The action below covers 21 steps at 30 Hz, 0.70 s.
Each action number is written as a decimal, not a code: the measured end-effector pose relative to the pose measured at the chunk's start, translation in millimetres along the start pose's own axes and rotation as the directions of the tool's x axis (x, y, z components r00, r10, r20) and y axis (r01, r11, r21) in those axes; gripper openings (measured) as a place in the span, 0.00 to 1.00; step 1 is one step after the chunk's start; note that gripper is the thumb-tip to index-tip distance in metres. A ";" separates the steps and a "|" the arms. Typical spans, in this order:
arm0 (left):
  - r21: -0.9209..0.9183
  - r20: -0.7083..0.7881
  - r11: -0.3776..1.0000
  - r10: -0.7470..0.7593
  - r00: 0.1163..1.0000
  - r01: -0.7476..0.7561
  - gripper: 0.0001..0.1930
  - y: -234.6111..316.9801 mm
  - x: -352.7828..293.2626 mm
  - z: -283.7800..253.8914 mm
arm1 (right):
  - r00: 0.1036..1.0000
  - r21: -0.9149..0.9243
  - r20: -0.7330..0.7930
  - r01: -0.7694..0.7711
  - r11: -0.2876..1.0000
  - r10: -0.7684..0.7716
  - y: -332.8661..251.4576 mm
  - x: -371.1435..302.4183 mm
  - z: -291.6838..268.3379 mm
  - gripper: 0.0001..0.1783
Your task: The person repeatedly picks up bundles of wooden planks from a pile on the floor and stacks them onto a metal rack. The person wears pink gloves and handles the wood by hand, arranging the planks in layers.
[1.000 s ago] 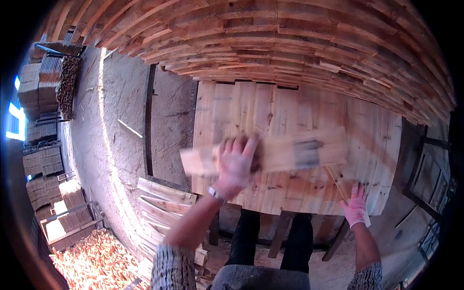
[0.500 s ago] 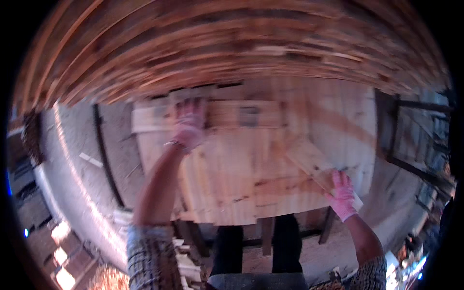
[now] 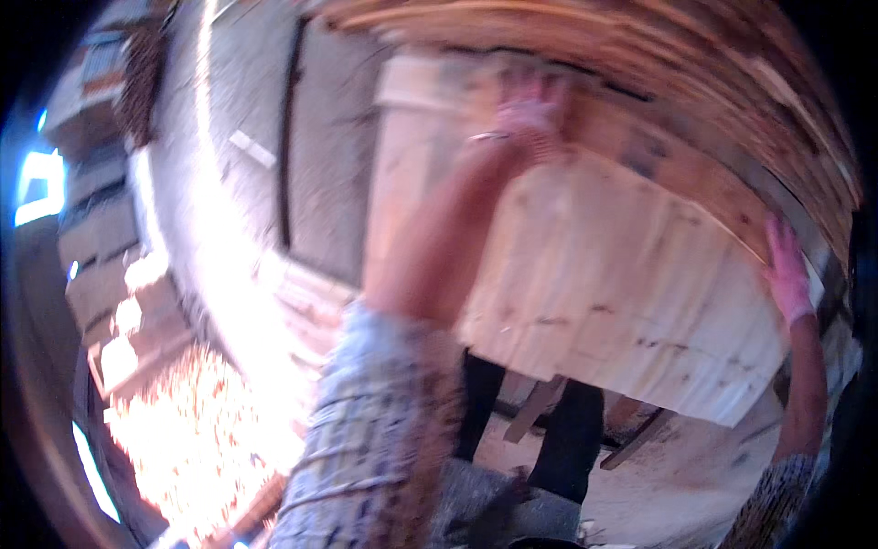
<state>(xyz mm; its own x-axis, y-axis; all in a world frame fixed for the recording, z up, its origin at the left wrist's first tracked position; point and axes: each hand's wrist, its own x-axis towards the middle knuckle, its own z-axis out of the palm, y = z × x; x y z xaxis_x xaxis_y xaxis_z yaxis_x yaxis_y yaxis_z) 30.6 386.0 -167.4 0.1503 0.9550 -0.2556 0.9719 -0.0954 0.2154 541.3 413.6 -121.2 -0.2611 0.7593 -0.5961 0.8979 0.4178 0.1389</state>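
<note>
My left hand (image 3: 530, 110), in a pink glove, lies with spread fingers on a row of wooden boards (image 3: 654, 156) along the far edge of a pale wooden tabletop (image 3: 604, 274). A dark square mark shows on one board. At the right end of this row, my right hand (image 3: 788, 274), also in a pink glove, rests with its fingers stretched out by the board's end. Motion blur hides the exact contact of its fingertips.
Long planks (image 3: 585, 32) are stacked beyond the tabletop. Brightly lit wood pieces (image 3: 201, 439) lie in a heap at the lower left. A loose white strip (image 3: 252, 148) is on the floor. My legs (image 3: 569, 439) are below the near edge.
The view has swung left, so the tabletop appears tilted and farther right. My right hand has moved the short board from the near right up to the far row. My left hand stays on the row.
</note>
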 end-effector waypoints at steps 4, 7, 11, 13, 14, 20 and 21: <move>-0.232 -0.424 0.942 -0.324 0.846 0.244 0.47 24.8 -48.9 7.6 | 0.982 -0.120 -0.093 -0.178 0.977 0.167 -20.0 -26.2 -11.5 0.49; -0.286 -0.214 0.860 -0.488 0.847 0.423 0.48 58.2 -148.7 16.8 | 0.959 -0.193 -0.248 -0.189 0.963 0.139 -73.2 -35.5 24.3 0.49; -0.398 0.152 0.794 -0.437 0.886 0.460 0.49 104.1 -326.9 20.9 | 0.961 -0.012 -0.216 -0.182 0.983 0.175 -183.0 -92.7 75.4 0.51; -0.517 0.277 0.657 -0.477 0.834 0.548 0.46 112.4 -402.6 14.4 | 0.993 0.104 -0.109 -0.034 0.994 0.046 -228.3 -144.3 74.4 0.49; -0.605 0.351 0.522 -0.502 0.790 0.601 0.43 111.4 -436.2 9.4 | 0.999 0.101 0.014 0.030 0.994 -0.031 -247.3 -169.0 68.2 0.47; -0.586 0.600 -0.493 -0.797 -0.065 0.642 0.38 61.5 -610.3 2.8 | 0.897 0.559 0.246 0.179 0.810 -0.368 -335.0 -290.1 37.1 0.28; -0.565 0.513 -0.432 -0.851 -0.111 0.703 0.40 37.3 -631.5 10.6 | 0.870 0.591 0.284 0.171 0.788 -0.402 -353.2 -299.6 35.2 0.27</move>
<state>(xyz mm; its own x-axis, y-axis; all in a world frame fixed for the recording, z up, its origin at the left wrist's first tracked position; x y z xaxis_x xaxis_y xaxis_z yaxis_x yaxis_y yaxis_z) -26.2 -223.6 -8.0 -0.7508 -0.1686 -0.6387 -0.4166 0.8712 0.2597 314.8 21.0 -19.5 -0.4876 0.3511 -0.7994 0.8726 0.1645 -0.4599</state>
